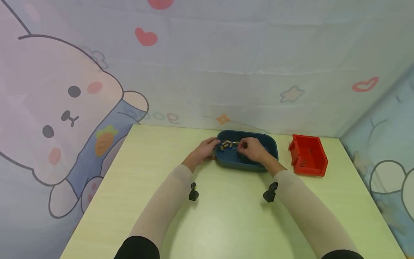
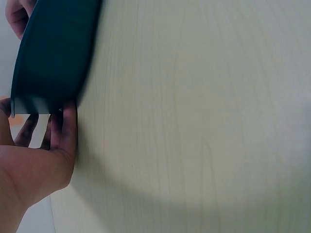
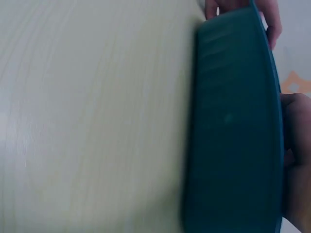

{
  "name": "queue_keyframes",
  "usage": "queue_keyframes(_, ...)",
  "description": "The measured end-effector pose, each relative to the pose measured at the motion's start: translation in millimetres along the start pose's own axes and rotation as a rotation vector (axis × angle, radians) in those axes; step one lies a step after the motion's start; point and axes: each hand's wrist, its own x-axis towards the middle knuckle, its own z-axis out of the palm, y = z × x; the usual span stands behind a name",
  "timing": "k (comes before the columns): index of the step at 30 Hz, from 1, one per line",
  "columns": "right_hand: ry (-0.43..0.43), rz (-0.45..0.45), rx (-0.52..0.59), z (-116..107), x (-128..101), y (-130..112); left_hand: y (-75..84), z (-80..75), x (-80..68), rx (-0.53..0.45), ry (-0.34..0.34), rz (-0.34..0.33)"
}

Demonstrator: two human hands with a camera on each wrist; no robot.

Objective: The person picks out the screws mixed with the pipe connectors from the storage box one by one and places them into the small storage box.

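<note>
A dark teal plastic tray (image 1: 247,166) sits on the table near its back edge. Brass-coloured small parts with bits of blue (image 1: 226,144) lie heaped in its left part; their exact kind is too small to tell. My left hand (image 1: 204,150) holds the tray's left end, with the thumb at the rim and the fingers against the outside of the end wall, low down. Inside the tray, my right hand (image 1: 253,149) reaches over the front wall, fingers bent down beside the brass parts. Whether its fingertips pinch a piece is hidden; the tray wall blocks them in the right wrist view.
To the right of the tray stands a red plastic bin (image 1: 311,172) with a few small thin metal pieces inside. The pale wood-grain table (image 1: 226,223) stretches in front. A printed cloth (image 1: 210,72) hangs right behind the table's back edge.
</note>
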Motion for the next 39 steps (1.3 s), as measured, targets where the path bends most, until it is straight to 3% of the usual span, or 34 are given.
queue_keyframes(13, 0.076, -0.048, -0.009, -13.8, -25.8, 4.0, 2.8, 1.7, -3.6, -0.016, 0.005, -0.001)
queue_keyframes(39, 0.187, -0.028, 0.059, -31.3, -57.0, 8.5, 0.8, 1.3, -4.4, -0.013, -0.005, 0.012)
